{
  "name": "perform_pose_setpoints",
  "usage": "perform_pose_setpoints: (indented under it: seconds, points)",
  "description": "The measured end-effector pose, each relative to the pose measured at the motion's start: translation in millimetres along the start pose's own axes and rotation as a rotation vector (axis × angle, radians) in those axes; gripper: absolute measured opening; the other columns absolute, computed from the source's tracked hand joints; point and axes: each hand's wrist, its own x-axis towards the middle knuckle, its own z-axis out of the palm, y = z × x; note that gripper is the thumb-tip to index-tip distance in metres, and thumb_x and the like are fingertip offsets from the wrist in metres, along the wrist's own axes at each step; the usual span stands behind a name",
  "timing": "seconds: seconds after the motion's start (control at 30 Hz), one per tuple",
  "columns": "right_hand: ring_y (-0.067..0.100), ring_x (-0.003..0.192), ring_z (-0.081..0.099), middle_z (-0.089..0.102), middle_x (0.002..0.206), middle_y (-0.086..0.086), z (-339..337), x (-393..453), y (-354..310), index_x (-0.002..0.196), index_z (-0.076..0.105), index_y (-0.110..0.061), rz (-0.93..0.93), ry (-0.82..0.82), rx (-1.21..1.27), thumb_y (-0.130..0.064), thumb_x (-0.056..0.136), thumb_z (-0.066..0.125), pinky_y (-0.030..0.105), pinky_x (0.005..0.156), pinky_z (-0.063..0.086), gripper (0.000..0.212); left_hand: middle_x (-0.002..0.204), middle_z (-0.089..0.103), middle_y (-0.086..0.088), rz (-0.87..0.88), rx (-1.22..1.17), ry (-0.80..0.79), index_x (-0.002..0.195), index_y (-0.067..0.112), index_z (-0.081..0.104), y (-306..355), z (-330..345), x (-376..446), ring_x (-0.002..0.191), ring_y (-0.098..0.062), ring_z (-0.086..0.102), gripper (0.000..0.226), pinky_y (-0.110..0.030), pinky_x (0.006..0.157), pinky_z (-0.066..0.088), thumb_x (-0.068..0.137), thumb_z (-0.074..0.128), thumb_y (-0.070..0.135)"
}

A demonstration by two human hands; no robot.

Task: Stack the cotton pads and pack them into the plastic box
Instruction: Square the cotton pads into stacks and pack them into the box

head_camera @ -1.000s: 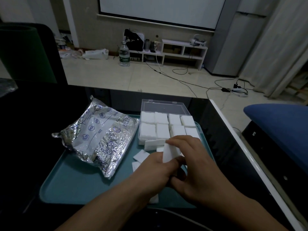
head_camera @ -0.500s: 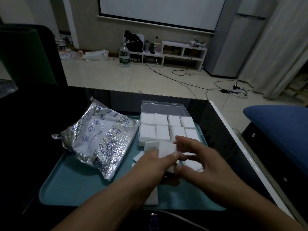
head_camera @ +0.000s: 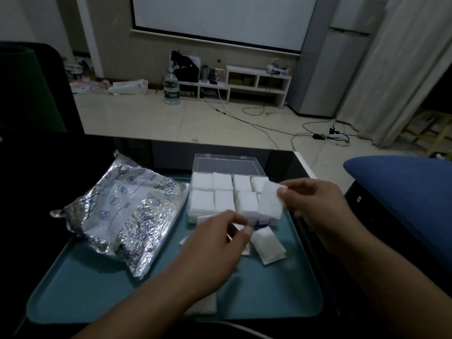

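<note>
A crumpled foil bag (head_camera: 122,214) lies at the left of a teal tray (head_camera: 85,289) on the dark table (head_camera: 36,167). The left hand (head_camera: 215,250), fingers loosely curled and empty, has let go of the pad stack (head_camera: 270,204) and reaches toward loose pads (head_camera: 267,244) on the tray. The right hand (head_camera: 315,201) now pinches the stack alone, lifted over the nearly full box (head_camera: 227,165)'s right end, seemingly ready to pack.

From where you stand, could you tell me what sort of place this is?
Probably a home living room: a projector screen on the far wall, a low white shelf unit beneath it, curtains on the right, and a blue cushion beside the dark table.
</note>
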Motion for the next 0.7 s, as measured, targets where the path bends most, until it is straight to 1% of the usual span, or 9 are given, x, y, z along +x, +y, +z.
perform_pose_setpoints:
  seconds: [0.07, 0.1, 0.13, 0.23, 0.33, 0.43, 0.53, 0.63, 0.7]
  points:
    - [0.013, 0.08, 0.064, 0.07, 0.092, 0.001, -9, 22, 3, 0.099, 0.07, -0.017, 0.026, 0.062, -0.05, -0.018, 0.089, 0.067, 0.016, 0.055, 0.044, 0.01, 0.089, 0.063, 0.015, 0.132, 0.262, 0.147, 0.108, 0.032, 0.063, 8, -12, 11, 0.087, -0.004, 0.058, 0.017, -0.025, 0.08, 0.044, 0.096, 0.054, 0.039]
    - [0.012, 0.079, 0.063, 0.07, 0.091, 0.001, -11, 32, 5, 0.099, 0.071, -0.015, 0.032, 0.066, -0.062, -0.017, 0.089, 0.068, 0.014, 0.052, 0.043, 0.011, 0.093, 0.061, 0.016, 0.207, 0.356, 0.19, 0.11, 0.032, 0.063, 13, -17, 20, 0.093, -0.007, 0.055, 0.018, -0.026, 0.082, 0.041, 0.096, 0.053, 0.037]
    - [0.011, 0.078, 0.061, 0.069, 0.09, 0.001, -11, 39, 8, 0.099, 0.071, -0.014, 0.041, 0.057, -0.08, -0.016, 0.089, 0.068, 0.013, 0.051, 0.042, 0.011, 0.098, 0.06, 0.015, 0.265, 0.438, 0.196, 0.113, 0.031, 0.062, 18, -21, 29, 0.098, -0.009, 0.053, 0.02, -0.027, 0.085, 0.04, 0.097, 0.052, 0.036]
    - [0.011, 0.082, 0.058, 0.065, 0.09, -0.002, -6, 58, 16, 0.096, 0.071, -0.016, 0.076, 0.004, -0.145, -0.016, 0.089, 0.068, 0.019, 0.058, 0.042, 0.008, 0.115, 0.059, 0.009, 0.343, 0.64, 0.071, 0.123, 0.031, 0.058, 24, -13, 62, 0.11, -0.013, 0.049, 0.029, -0.033, 0.097, 0.04, 0.098, 0.048, 0.04]
    - [0.01, 0.083, 0.06, 0.066, 0.09, -0.002, 4, 69, 25, 0.093, 0.069, -0.017, 0.079, -0.061, -0.218, -0.015, 0.087, 0.069, 0.018, 0.057, 0.042, 0.006, 0.126, 0.055, 0.004, 0.419, 0.837, -0.048, 0.129, 0.03, 0.054, 24, 4, 84, 0.116, -0.017, 0.048, 0.035, -0.035, 0.1, 0.036, 0.097, 0.048, 0.043]
    - [0.01, 0.079, 0.06, 0.066, 0.088, 0.0, 12, 74, 34, 0.087, 0.07, -0.018, 0.059, -0.055, -0.279, -0.013, 0.085, 0.072, 0.019, 0.058, 0.044, 0.005, 0.121, 0.058, 0.001, 0.415, 0.97, -0.138, 0.126, 0.026, 0.056, 20, 15, 92, 0.107, -0.02, 0.052, 0.034, -0.037, 0.098, 0.036, 0.096, 0.05, 0.041]
    - [0.012, 0.082, 0.064, 0.069, 0.089, 0.001, 15, 80, 41, 0.09, 0.072, -0.017, 0.003, -0.036, -0.346, -0.016, 0.085, 0.073, 0.024, 0.067, 0.052, 0.006, 0.11, 0.06, -0.002, 0.382, 0.996, -0.152, 0.115, 0.022, 0.062, 17, 18, 93, 0.094, -0.021, 0.053, 0.029, -0.035, 0.088, 0.036, 0.095, 0.052, 0.039]
    - [0.01, 0.082, 0.064, 0.071, 0.092, 0.002, 18, 81, 46, 0.097, 0.073, -0.016, -0.074, 0.003, -0.412, -0.019, 0.086, 0.072, 0.019, 0.066, 0.048, 0.011, 0.104, 0.059, -0.004, 0.347, 0.98, -0.13, 0.106, 0.017, 0.065, 14, 18, 93, 0.083, -0.02, 0.048, 0.025, -0.031, 0.075, 0.031, 0.094, 0.052, 0.035]
    - [0.009, 0.083, 0.063, 0.071, 0.092, 0.001, 17, 81, 47, 0.099, 0.073, -0.015, -0.095, 0.008, -0.44, -0.02, 0.086, 0.072, 0.017, 0.065, 0.046, 0.014, 0.104, 0.059, -0.005, 0.32, 0.951, -0.118, 0.109, 0.016, 0.066, 13, 18, 92, 0.086, -0.021, 0.051, 0.028, -0.031, 0.074, 0.032, 0.096, 0.05, 0.036]
